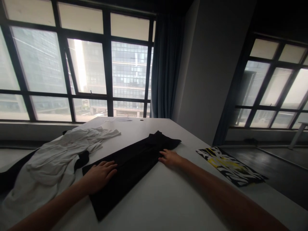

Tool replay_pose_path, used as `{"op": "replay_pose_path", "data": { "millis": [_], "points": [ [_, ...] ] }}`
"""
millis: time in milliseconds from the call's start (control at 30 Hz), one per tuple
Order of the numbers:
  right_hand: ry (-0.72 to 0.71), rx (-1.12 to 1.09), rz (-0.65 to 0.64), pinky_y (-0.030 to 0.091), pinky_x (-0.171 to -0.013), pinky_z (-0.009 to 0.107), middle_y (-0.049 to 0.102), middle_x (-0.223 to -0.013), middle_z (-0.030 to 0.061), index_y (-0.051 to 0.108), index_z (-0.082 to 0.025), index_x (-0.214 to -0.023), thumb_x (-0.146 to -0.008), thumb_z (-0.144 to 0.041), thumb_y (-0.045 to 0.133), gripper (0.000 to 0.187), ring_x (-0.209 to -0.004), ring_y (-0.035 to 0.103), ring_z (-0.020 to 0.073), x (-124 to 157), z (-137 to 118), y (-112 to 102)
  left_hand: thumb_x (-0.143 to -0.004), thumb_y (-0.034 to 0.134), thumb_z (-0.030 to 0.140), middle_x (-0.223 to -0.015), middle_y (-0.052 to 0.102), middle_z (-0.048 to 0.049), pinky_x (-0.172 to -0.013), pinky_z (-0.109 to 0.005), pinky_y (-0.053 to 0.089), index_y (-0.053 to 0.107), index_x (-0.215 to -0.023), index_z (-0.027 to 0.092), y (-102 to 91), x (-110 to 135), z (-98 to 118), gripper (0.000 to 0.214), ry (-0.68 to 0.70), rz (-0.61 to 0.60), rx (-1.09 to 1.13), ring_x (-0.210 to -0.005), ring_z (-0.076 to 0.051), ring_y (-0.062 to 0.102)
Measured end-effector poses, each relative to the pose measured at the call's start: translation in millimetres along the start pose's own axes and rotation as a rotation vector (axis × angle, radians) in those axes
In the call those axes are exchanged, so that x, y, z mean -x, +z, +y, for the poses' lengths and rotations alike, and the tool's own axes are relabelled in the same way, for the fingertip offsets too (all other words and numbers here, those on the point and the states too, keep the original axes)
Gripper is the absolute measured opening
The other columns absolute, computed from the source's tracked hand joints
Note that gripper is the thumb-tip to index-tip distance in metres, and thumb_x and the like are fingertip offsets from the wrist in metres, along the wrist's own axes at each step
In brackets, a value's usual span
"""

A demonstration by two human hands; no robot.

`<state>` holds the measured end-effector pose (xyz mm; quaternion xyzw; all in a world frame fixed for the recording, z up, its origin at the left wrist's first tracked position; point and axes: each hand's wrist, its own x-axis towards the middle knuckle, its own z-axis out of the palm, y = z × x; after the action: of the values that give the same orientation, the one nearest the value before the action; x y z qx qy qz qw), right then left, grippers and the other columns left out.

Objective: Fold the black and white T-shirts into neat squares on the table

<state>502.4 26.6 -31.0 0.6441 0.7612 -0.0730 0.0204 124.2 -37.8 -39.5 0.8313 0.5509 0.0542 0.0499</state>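
A black garment (130, 173) lies flat in a long narrow shape, slanting across the table from near left to far right. It looks folded, and a collar-like bunch shows at its far end; I cannot tell its exact kind. My left hand (99, 175) rests on the near left part of the cloth, fingers stretched out. At the right edge, toward the far end, my right hand (170, 158) touches the fabric with its fingertips, fingers extended and slightly apart. Neither hand grips anything.
Crumpled white cloth (55, 160) with dark parts lies along the left side of the white table (154, 199). A folded black, white and yellow patterned cloth (231, 165) sits near the right edge. Behind the table are a blue curtain (166, 67) and windows.
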Motion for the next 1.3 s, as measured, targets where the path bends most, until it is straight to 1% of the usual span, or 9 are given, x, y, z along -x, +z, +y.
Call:
{"op": "replay_pose_path", "data": {
  "millis": [100, 233, 333, 467, 667, 800, 967, 1067, 1300],
  "points": [
    [0.079, 0.068, 0.049, 0.017, -0.113, 0.059, 0.038, -0.153, 0.0136, 0.043, -0.025, -0.147, -0.096, -0.052, 0.04, 0.058, -0.141, 0.03, 0.0392, -28.7, 1.0, -15.0, -0.097, 0.03, 0.048, -0.14, 0.059, -0.0055, -0.109, -0.043, 0.038, 0.063, -0.129, 0.026, -7.3, -0.7, -7.8, 0.051, 0.061, 0.082, 0.041, -0.129, -0.026, 0.052],
    [0.161, 0.037, 0.123, 0.032, -0.103, 0.058, 0.052, -0.14, 0.0192, 0.046, -0.024, -0.144, -0.094, -0.053, 0.044, 0.058, -0.127, 0.048, 0.0401, -49.6, -24.3, -21.8, -0.093, 0.04, 0.048, -0.144, 0.056, -0.0044, -0.112, -0.045, 0.036, 0.066, -0.125, 0.026, -4.9, -4.0, -25.0, 0.047, 0.036, 0.105, 0.047, -0.133, -0.028, 0.049],
    [0.098, -0.028, 0.061, 0.043, -0.097, 0.047, 0.051, -0.141, 0.0173, 0.044, -0.023, -0.145, -0.094, -0.062, 0.034, 0.065, -0.123, 0.053, 0.0349, -52.9, -59.6, -10.2, -0.093, 0.041, 0.048, -0.139, 0.06, -0.0051, -0.107, -0.043, 0.04, 0.066, -0.125, 0.027, -0.3, -5.0, -29.4, 0.046, 0.038, 0.1, 0.058, -0.126, -0.028, 0.054],
    [0.078, 0.018, -0.058, 0.039, -0.101, 0.057, 0.042, -0.149, 0.0189, 0.045, -0.023, -0.145, -0.082, -0.079, 0.042, 0.084, -0.128, 0.047, 0.0434, -61.0, -91.8, 1.9, -0.091, 0.043, 0.045, -0.128, 0.064, -0.0077, -0.099, -0.041, 0.044, 0.068, -0.122, 0.028, -5.2, -0.9, -18.1, 0.042, 0.041, 0.108, -0.01, -0.116, -0.028, 0.059],
    [-0.086, 0.01, -0.068, 0.031, -0.11, 0.052, 0.034, -0.155, 0.0175, 0.041, -0.023, -0.148, -0.086, -0.073, 0.045, 0.08, -0.138, 0.037, 0.0378, -100.4, -90.1, -5.1, -0.093, 0.04, 0.04, -0.114, 0.065, -0.0084, -0.085, -0.034, 0.049, 0.066, -0.124, 0.026, -20.2, 8.0, -1.4, 0.044, 0.019, 0.013, 0.035, -0.097, -0.024, 0.067],
    [-0.107, 0.039, 0.031, 0.02, -0.115, 0.054, 0.034, -0.156, 0.0135, 0.042, -0.025, -0.148, -0.095, -0.064, 0.037, 0.066, -0.142, 0.03, 0.0356, -109.1, -75.5, -2.9, -0.092, 0.042, 0.035, -0.11, 0.066, -0.0077, -0.086, -0.031, 0.05, 0.067, -0.123, 0.027, -19.5, 12.5, 9.9, 0.041, 0.14, -0.005, 0.118, -0.097, -0.023, 0.066],
    [-0.075, 0.098, 0.094, 0.025, -0.112, 0.055, 0.041, -0.153, 0.007, 0.047, -0.034, -0.143, -0.1, -0.046, 0.035, 0.047, -0.14, 0.035, 0.033, -76.5, -35.6, 0.4, -0.09, 0.045, 0.027, -0.117, 0.064, -0.0066, -0.089, -0.034, 0.051, 0.069, -0.121, 0.031, -18.7, 23.0, 42.6, 0.04, 0.35, -0.068, 0.228, -0.093, -0.021, 0.067],
    [-0.066, 0.169, 0.14, 0.028, -0.11, 0.053, 0.048, -0.147, 0.0077, 0.05, -0.031, -0.141, -0.099, -0.035, 0.038, 0.044, -0.134, 0.044, 0.0307, -41.3, -4.2, -1.2, -0.089, 0.045, 0.019, -0.12, 0.066, -0.0031, -0.094, -0.031, 0.051, 0.07, -0.116, 0.032, -20.7, 26.8, 60.3, 0.039, 0.494, -0.138, 0.367, -0.099, -0.018, 0.066],
    [-0.079, 0.121, 0.08, 0.042, -0.104, 0.039, 0.055, -0.141, 0.0052, 0.056, -0.029, -0.137, -0.07, -0.008, 0.059, 0.07, -0.121, 0.057, 0.0279, 33.4, 44.6, -11.5, -0.086, 0.053, 0.018, -0.134, 0.061, -0.004, -0.104, -0.045, 0.045, 0.066, -0.12, 0.03, -11.5, -5.3, 71.0, 0.039, 0.522, -0.015, 0.16, -0.123, -0.026, 0.054]
  ]
}}
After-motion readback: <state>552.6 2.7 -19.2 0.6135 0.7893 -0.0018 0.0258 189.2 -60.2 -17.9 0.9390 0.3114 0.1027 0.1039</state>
